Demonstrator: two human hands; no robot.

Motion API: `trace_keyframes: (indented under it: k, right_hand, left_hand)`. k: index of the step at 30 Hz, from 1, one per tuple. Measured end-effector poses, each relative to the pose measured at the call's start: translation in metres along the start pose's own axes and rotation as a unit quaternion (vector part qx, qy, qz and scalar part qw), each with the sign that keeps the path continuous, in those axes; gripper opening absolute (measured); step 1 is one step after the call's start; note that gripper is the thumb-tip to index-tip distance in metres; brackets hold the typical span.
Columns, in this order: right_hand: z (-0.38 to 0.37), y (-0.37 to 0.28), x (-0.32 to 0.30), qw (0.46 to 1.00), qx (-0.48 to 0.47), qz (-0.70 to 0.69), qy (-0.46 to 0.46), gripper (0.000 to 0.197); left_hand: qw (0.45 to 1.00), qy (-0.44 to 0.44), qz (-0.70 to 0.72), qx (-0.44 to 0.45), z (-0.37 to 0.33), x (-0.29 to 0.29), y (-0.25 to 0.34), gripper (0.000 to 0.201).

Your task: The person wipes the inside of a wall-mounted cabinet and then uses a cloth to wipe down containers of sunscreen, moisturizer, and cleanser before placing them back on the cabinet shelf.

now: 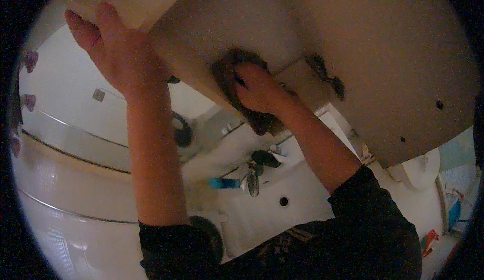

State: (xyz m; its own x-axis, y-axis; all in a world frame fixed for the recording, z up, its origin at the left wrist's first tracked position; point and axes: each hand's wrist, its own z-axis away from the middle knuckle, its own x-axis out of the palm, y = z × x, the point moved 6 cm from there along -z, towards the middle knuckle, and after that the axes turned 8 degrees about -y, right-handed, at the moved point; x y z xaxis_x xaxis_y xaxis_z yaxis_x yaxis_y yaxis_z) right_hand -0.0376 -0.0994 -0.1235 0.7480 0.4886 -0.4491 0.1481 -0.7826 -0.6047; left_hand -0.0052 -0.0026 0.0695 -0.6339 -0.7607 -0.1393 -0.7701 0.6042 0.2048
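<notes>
In the upper middle, my right hand [259, 88] is closed on a dark brown cloth [229, 81] and presses it against the inside of a pale cabinet [217, 28]. Part of the cloth hangs down below the fingers. At the upper left, my left hand [118, 48] is raised beside the cabinet's near edge. Its visible fingers stretch out, apart from each other, and nothing shows in them. Whether it touches the cabinet I cannot tell. A wide pale door [393, 63] stands open at the right, with a dark hinge [325, 76] near its edge.
Below my arms is a white sink [257, 214] with a metal faucet [250, 181]. A blue item [225, 183] and a dark item [266, 158] stand beside the faucet. At the left is a mirror [65, 93]; at the far right, a white toilet [423, 171].
</notes>
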Motion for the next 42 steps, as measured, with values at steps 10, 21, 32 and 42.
trace_keyframes:
  k: [10,21,32,42]
  right_hand:
    - [-0.078,-0.065,-0.024,0.952,-0.202,0.075,0.219,0.034]
    - [-0.001,0.009,0.033,0.997,0.013,-0.07,0.029,0.044]
    - [0.028,0.014,0.028,0.971,-0.039,0.178,0.153,0.032]
    - [-0.028,-0.036,-0.023,0.905,-0.027,0.424,-0.006,0.043]
  left_hand:
    - [0.998,-0.002,0.055,-0.008,-0.001,0.011,-0.008,0.053]
    - [0.997,0.0,0.072,0.012,0.002,0.007,0.001,0.046]
    - [0.994,0.008,0.096,0.055,0.007,0.012,0.011,0.056]
    - [0.998,0.057,-0.033,-0.006,0.017,0.004,0.002,0.053]
